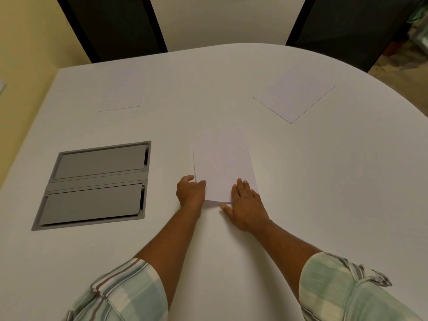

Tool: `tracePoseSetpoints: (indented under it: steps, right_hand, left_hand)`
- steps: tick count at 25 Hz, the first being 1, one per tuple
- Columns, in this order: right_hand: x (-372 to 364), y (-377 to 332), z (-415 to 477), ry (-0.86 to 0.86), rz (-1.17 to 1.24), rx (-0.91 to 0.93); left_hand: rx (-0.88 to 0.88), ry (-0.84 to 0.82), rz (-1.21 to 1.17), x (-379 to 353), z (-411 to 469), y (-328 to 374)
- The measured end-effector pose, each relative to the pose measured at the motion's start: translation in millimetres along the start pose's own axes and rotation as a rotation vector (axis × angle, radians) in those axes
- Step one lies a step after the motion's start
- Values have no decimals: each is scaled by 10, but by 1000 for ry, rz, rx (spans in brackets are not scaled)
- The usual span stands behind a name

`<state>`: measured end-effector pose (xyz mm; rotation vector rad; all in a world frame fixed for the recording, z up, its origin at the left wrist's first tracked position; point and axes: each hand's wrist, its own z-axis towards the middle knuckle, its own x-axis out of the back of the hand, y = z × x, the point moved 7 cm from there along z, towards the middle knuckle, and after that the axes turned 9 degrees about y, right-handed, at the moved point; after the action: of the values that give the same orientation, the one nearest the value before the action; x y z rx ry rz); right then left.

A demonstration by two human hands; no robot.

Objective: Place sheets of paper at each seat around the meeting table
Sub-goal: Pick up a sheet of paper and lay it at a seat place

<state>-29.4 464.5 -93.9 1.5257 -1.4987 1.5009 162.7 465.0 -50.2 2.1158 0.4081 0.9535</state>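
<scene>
A small stack of white paper sheets (223, 163) lies in the middle of the white meeting table (324, 181). My left hand (191, 191) pinches the stack's near left corner, thumb on top. My right hand (246, 206) lies flat with fingers spread on the stack's near right corner. One single sheet (294, 93) lies at the far right, in front of a dark chair (352, 26). Another sheet (122, 91), hard to tell from the tabletop, lies at the far left before a second dark chair (111, 24).
A grey recessed cable box (95, 184) with two closed lids is set into the table to the left of my hands. The table's far edge curves round to the right. A cream wall stands behind the chairs.
</scene>
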Motion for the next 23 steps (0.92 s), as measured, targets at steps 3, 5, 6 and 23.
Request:
tracePoseSetpoints:
  steps: [3, 5, 6, 23]
  right_hand:
    - [2, 8, 14, 6, -2, 4]
    - [-5, 18, 21, 10, -3, 8]
    - [-14, 20, 25, 12, -3, 8]
    - [1, 82, 47, 65, 110, -16]
  left_hand:
    - [-13, -6, -14, -31, 117, 81]
    - [-33, -13, 6, -57, 201, 150]
    - [-39, -22, 23, -66, 224, 187]
    - [-350, -132, 197, -214, 184, 448]
